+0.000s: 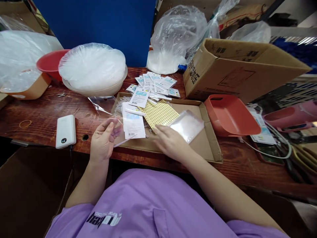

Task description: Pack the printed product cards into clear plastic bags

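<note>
My left hand point(102, 140) pinches a clear plastic sleeve point(102, 106) between thumb and fingers, left of a shallow cardboard tray point(213, 145). My right hand point(172, 142) reaches over the tray, fingers stretched out and slightly blurred at the lower edge of a yellow sheet of small stickers point(162, 114). Right of that sheet lies a stack of clear plastic sleeves point(190, 124). Printed white cards point(133, 125) rest at the tray's left side, beside my left hand. Behind them is a loose pile of packaged cards point(155, 82).
A white power bank point(65, 130) with a cable lies at left. Behind stands a bowl of plastic-wrapped white material point(92, 67). To the right are an orange-red bin point(231, 115), a large cardboard box point(237, 72) and scissors point(305, 158). The table's front edge runs close to my body.
</note>
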Tool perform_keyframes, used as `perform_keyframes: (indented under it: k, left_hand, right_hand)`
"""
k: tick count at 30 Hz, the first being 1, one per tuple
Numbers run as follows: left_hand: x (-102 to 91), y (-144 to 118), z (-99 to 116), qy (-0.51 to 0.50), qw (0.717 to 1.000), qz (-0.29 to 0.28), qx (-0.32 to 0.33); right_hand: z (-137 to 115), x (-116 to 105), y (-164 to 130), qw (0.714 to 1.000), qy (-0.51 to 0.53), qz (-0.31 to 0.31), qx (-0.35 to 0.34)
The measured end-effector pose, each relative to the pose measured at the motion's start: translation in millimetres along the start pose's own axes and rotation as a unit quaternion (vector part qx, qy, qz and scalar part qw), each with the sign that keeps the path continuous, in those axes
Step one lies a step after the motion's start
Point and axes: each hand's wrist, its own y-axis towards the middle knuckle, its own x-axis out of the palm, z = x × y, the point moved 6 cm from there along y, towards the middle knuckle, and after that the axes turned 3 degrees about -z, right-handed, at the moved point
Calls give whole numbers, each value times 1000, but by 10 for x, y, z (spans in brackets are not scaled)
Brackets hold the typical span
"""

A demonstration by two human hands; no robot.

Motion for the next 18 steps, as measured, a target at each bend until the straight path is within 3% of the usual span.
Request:
perform_keyframes:
  k: [3, 5, 8, 12, 15, 18]
  left_hand:
    - [16, -38, 35, 6, 1000, -13, 14]
    - [-9, -75, 83, 2, 999, -24, 25]
    - [-97, -136, 158, 0, 999, -34, 33]
    - [-254, -188, 244, 5, 999, -26, 45]
    - [-349, -200, 292, 20, 998, -22, 49]
    - [-392, -199, 346, 10, 998, -20, 54]
  right_hand:
    - [-410, 70, 334, 997, -16, -10, -77]
    - [-537, 122, 514, 994, -29, -32, -98]
    - [-553, 165, 616, 991, -28, -60, -120]
    - [-464, 151, 544, 986, 8, -56, -157]
    - [-390, 53, 457, 987, 30, -9, -157]
    - [-279, -157, 333, 986, 81, 90, -117]
